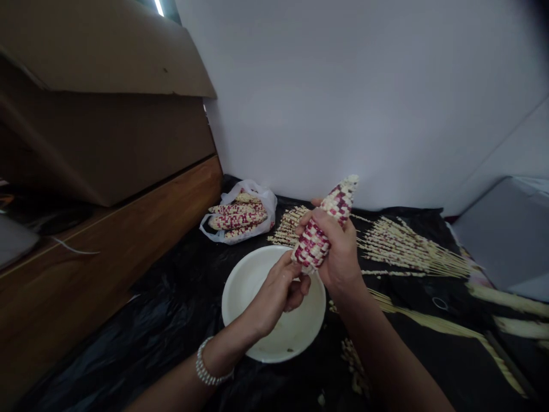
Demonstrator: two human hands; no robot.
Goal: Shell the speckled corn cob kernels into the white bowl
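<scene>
My right hand (341,252) grips a red-and-white corn cob (326,226) around its middle, holding it tilted with the tip up and to the right. My left hand (274,294), with a beaded bracelet at the wrist, pinches the cob's lower end with thumb and fingers. Both hands hover over a white bowl (240,286) that rests on black plastic sheeting (171,320).
A white plastic bag (261,197) with more red-and-white cobs lies behind the bowl on the left. Several skewers of corn kernels (407,246) fan out on the right. Loose kernels (354,360) lie near the bowl. A wooden ledge (107,246) and cardboard box (107,103) stand left.
</scene>
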